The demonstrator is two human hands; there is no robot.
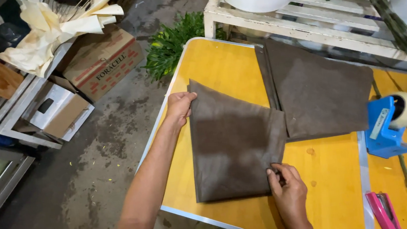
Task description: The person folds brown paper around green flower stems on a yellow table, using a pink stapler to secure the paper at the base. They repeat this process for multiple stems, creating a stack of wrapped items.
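The left hand [179, 107] grips the upper left corner of a folded dark brown sheet of non-woven wrapping fabric [233, 144], with the thumb on top and the fingers under the edge. The right hand [286, 186] pinches the lower right edge of the same sheet between thumb and fingers. The two hands hold opposite corners, so the sheet stays flat and stretched along its diagonal and does not slide.

The sheet lies on the yellow wooden folding table with a metal rim [223, 63], near its left edge; the left corner of the sheet almost reaches the rim. Its right upper corner lies over the border of a second dark brown sheet of the same fabric [321, 89], which is spread further back.

To the right, near this second sheet, stands a blue tape dispenser with a roll of tape [388, 125], and a pink stapler [381, 209] lies at the front right, well apart from the hands. Bare yellow surface remains in front of the right hand and behind the left hand. Beyond the left rim is only grey concrete floor [96, 178].
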